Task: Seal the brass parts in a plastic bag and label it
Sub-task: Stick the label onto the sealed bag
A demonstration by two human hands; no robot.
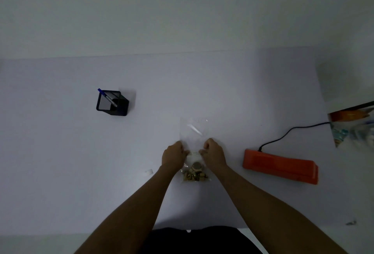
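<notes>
So, bag position: the clear plastic bag (pixel 193 132) lies flat on the white table (pixel 81 152), right in front of the person, between the two hands.
Bag axis: its long side runs straight away from the person; the loaded end points back at them and the empty end points toward the far edge of the table.
Contents: small brass parts (pixel 195 175) sit bunched at the near end, with one rounder grey piece on top of the pile.
Left hand (pixel 173 155): fingers curled in tight, pinching the bag's left edge about halfway along.
Right hand (pixel 214 153): same deal on the right edge, fingers curled and pinching the plastic, level with the other hand.
Off to the right: a long orange plastic sealer (pixel 280 165) with a black cable (pixel 291 132) plugged into its far end, well apart from the bag.
Far left: a black mesh pen holder (pixel 113 100) with a blue pen (pixel 107 96) leaning in it.
Near left: a tiny white scrap (pixel 148 172); can't tell what it is.
</notes>
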